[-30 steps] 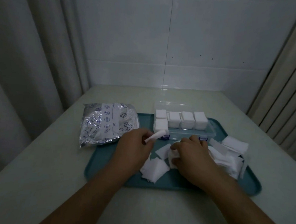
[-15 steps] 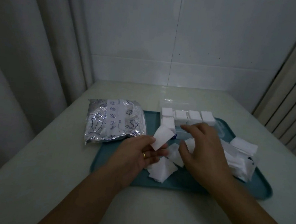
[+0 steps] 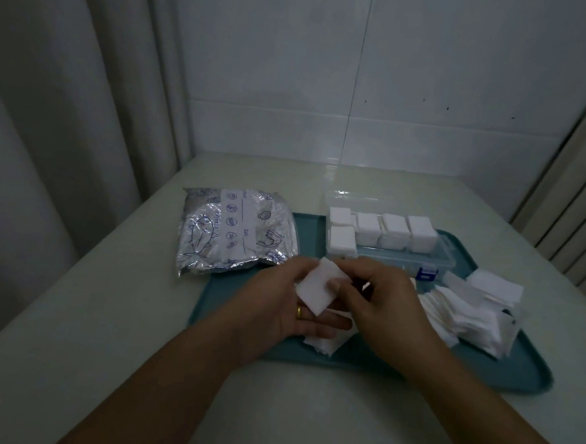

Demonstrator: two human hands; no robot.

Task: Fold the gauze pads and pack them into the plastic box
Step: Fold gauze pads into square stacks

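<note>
Both hands hold one white gauze pad (image 3: 318,287) above the teal tray (image 3: 502,372). My left hand (image 3: 279,306), a gold ring on one finger, supports the pad from below and grips its left side. My right hand (image 3: 382,306) pinches the pad's right edge with thumb and forefinger. Behind the hands stands the clear plastic box (image 3: 437,256), open, with several stacks of folded gauze (image 3: 392,229) in it. A loose pile of unfolded gauze pads (image 3: 474,312) lies on the tray's right side, and more pads (image 3: 325,345) lie under my hands.
A silver foil bag (image 3: 232,232) with printed drawings lies left of the box, partly on the tray's rim. The pale table (image 3: 106,330) meets a tiled wall at the back, and curtains hang at both sides.
My right hand has come back from near the box and taken the right edge of the pad that my left hand was holding alone. The camera view has shifted a little.
</note>
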